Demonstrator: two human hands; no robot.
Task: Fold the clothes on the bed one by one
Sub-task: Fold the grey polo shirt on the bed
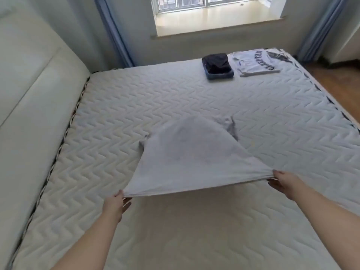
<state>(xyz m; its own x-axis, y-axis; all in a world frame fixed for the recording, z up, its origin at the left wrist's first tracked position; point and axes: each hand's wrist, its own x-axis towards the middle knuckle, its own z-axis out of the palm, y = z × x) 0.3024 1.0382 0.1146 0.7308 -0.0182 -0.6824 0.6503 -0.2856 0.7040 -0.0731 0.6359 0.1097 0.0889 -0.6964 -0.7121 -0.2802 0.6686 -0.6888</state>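
**Grey T-shirt stretched by its hem over the mattress**

The left hand (115, 203) and right hand (283, 183) each pinch a bottom corner of the light grey T-shirt (187, 154), fingers curled into the cloth, pulling the hem taut and lifted just off the quilted mattress (175, 94). The shirt's collar end lies on the mattress near the middle, one sleeve showing at its left edge. Wide bare quilting surrounds it on all sides. At the far edge, near the window (214, 8), a folded dark garment (217, 65) sits just beside a folded white shirt with dark lettering (259, 62). A padded white headboard (29, 84) runs along the mattress's left edge
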